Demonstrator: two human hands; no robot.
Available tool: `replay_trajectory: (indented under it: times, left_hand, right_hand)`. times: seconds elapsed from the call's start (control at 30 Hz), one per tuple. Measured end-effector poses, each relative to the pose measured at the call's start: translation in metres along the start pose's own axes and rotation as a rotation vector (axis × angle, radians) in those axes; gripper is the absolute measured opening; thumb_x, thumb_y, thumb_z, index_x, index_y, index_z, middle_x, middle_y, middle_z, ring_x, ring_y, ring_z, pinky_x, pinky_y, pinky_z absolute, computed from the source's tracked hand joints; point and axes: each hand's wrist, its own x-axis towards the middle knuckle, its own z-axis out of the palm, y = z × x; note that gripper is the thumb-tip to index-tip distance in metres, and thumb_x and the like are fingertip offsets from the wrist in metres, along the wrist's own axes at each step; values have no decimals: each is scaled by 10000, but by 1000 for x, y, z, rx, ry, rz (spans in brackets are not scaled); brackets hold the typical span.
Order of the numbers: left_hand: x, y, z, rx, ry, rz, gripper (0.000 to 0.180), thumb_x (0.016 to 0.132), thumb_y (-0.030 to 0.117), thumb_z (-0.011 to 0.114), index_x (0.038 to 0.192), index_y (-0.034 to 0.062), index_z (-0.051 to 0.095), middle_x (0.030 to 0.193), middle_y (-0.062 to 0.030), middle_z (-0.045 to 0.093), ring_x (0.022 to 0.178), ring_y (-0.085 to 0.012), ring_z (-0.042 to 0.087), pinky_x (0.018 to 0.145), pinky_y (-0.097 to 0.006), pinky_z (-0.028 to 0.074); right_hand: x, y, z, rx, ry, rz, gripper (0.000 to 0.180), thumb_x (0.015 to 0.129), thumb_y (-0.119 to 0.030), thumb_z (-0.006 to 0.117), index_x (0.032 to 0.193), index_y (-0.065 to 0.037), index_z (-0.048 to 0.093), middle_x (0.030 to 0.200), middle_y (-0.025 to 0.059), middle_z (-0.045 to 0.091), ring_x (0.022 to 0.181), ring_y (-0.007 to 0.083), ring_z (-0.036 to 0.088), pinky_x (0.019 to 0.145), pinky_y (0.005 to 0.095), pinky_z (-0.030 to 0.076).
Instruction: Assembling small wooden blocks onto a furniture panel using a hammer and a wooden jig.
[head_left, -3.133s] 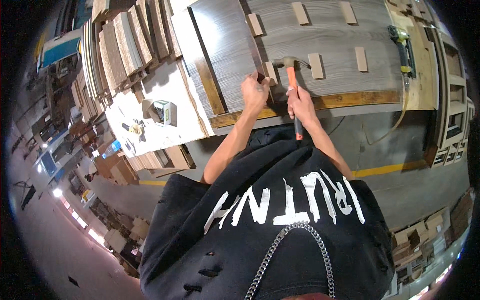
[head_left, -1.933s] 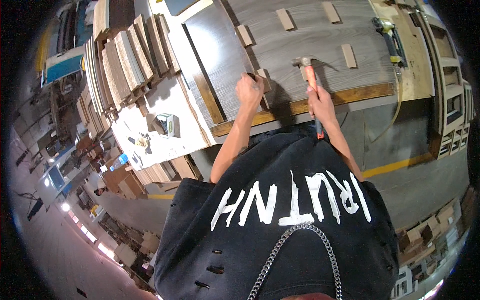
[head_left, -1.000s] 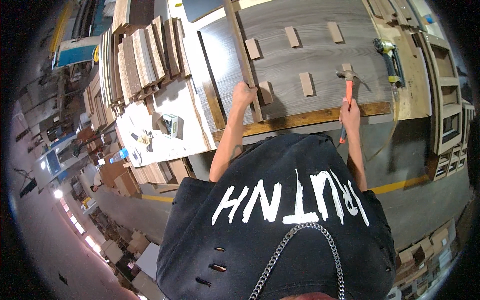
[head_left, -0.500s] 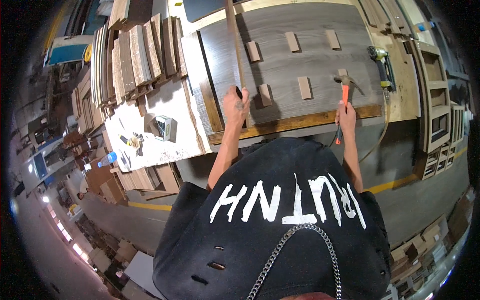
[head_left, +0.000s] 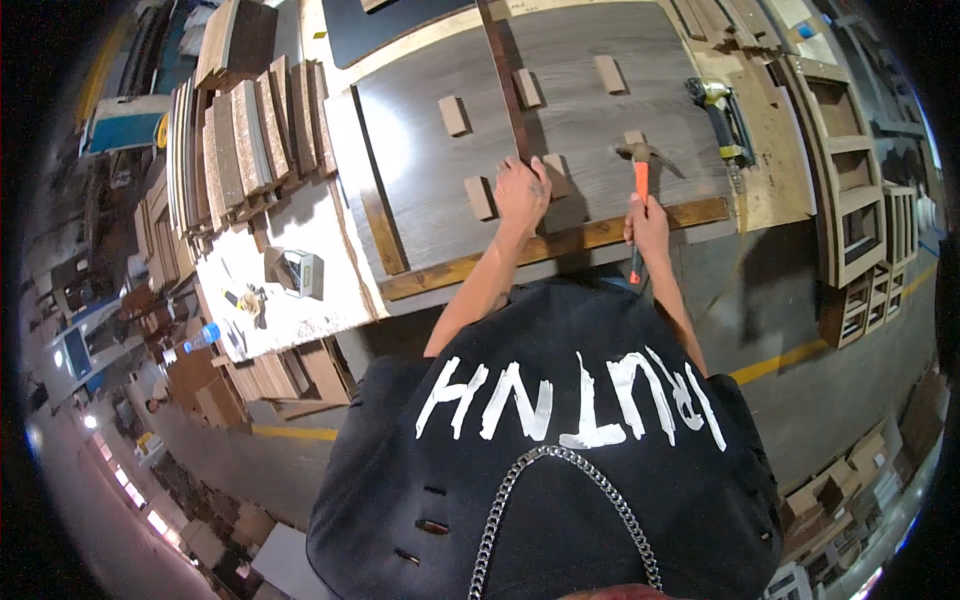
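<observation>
My left hand (head_left: 523, 197) is closed around the near end of a long, thin wooden strip (head_left: 501, 75), which runs away from me over a grey wood-grain panel (head_left: 420, 160). Short light wooden blocks sit on that panel, among them a block (head_left: 453, 116) left of the strip and a block (head_left: 609, 75) to its right. One block (head_left: 556, 176) lies right beside my left fingers. Wrapped around the orange handle of a claw hammer (head_left: 641, 180), my right hand (head_left: 650, 228) is over the panel's near right part. The hammer's head partly covers another block (head_left: 634, 138).
Dark brown strips (head_left: 560, 243) border the panel's near and left sides. A nail gun (head_left: 722, 118) lies at its right edge. Stacked boards (head_left: 250, 130) stand at the left, near a tape measure (head_left: 300, 272). Wooden frames (head_left: 850, 170) stand at far right.
My left hand has carried the wooden strip rightward, past the leftmost blocks to beside the middle ones. The whole view has shifted. My right hand keeps the hammer in about the same place over the panel.
</observation>
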Motion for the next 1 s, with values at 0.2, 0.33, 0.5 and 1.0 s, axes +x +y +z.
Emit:
replay_trajectory:
  times: [0.2, 0.33, 0.5, 1.0]
  left_hand:
    - [23, 7, 11, -157, 29, -101, 405, 987, 353, 522, 909, -38, 594, 797, -278, 632, 806, -488, 614, 726, -531, 489]
    - [20, -1, 12, -157, -19, -175, 370, 962, 321, 586, 820, -20, 605, 766, -260, 637, 797, -484, 611, 707, -509, 480]
    - [21, 1, 6, -137, -75, -122, 376, 941, 329, 615, 816, -25, 609, 809, -285, 645, 814, -486, 616, 704, -504, 490]
    - [27, -12, -6, -19, -331, -64, 427, 948, 362, 632, 885, -60, 606, 731, -232, 632, 657, -374, 639, 646, -459, 496]
  right_hand:
    - [3, -13, -27, 159, -261, 81, 277, 1053, -284, 478, 909, -48, 455, 653, 33, 506, 492, 132, 523, 454, 311, 415]
    - [7, -11, -36, 248, -363, 133, 270, 1054, -301, 477, 964, -46, 477, 666, 27, 507, 505, 124, 518, 462, 303, 416]
    - [10, -7, -38, 274, -357, 157, 296, 1055, -324, 473, 972, -40, 487, 674, 27, 507, 507, 120, 508, 460, 304, 413]
    - [5, -9, -30, 190, -275, 147, 328, 1034, -359, 506, 1013, -32, 540, 667, 16, 512, 505, 105, 516, 446, 276, 410]
